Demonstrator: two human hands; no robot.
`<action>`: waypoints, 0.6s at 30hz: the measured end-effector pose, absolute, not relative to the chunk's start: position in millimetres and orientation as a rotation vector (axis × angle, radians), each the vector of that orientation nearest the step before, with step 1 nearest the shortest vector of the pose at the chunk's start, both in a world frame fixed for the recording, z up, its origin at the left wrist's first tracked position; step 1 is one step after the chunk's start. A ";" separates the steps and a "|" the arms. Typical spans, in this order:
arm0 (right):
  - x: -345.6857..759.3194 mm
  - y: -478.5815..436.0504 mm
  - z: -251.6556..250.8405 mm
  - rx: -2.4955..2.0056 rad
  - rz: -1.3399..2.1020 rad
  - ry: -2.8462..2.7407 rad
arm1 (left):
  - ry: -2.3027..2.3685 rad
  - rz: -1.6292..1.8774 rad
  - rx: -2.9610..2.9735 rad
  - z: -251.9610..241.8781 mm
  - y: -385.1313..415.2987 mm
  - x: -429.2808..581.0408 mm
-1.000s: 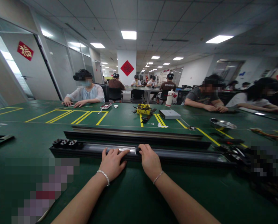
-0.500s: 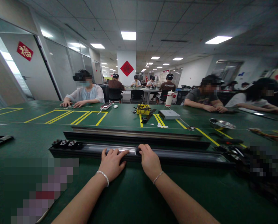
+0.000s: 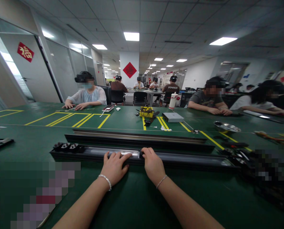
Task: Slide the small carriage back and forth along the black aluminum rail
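A long black rail [image 3: 192, 159] lies across the green table, with several small black and silver parts [image 3: 65, 146] at its left end. My left hand [image 3: 114, 167] rests on the rail's near edge, fingers spread over a shiny strip [image 3: 133, 153] near the middle. Just right of that strip, my right hand [image 3: 153, 163] has its fingers bent together at the rail; whatever they pinch is too small and hidden to make out. Behind lies a second long black rail [image 3: 137, 139], parallel to the first.
Farther back are a yellow block wound with black cable [image 3: 146, 112], a grey box [image 3: 172, 117], a white bottle [image 3: 172, 100] and a metal bowl [image 3: 227, 126]. Dark parts crowd the right side [image 3: 242, 156]. Several people sit across the table [image 3: 156, 121].
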State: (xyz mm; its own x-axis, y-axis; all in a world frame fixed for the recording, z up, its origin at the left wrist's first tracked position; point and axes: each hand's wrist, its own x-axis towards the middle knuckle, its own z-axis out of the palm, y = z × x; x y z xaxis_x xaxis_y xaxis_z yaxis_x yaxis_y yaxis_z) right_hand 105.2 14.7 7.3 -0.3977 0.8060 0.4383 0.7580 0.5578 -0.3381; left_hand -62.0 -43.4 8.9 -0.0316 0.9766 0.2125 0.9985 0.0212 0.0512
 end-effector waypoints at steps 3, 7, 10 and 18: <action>104.8 14.6 7.7 -1.258 0.119 -2.238 | -2.135 -0.289 -2.102 7.6 -43.2 -62.6; 104.6 14.4 8.1 -1.266 0.119 -2.238 | -2.115 -0.309 -2.103 7.1 -43.3 -63.1; 105.0 14.3 8.1 -1.266 0.125 -2.232 | -2.115 -0.313 -2.108 7.0 -43.6 -63.5; 105.9 16.1 6.6 -1.222 0.140 -2.217 | -2.103 -0.319 -2.098 4.8 -42.7 -64.3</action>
State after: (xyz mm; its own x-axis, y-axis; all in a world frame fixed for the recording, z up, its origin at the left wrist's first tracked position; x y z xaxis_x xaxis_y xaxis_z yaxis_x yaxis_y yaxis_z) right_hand 105.9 16.1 6.6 -0.3985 0.7994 0.4497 0.7364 0.5711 -0.3627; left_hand -64.3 -42.7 4.8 -0.0080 0.9663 0.2573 0.9991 -0.0029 0.0418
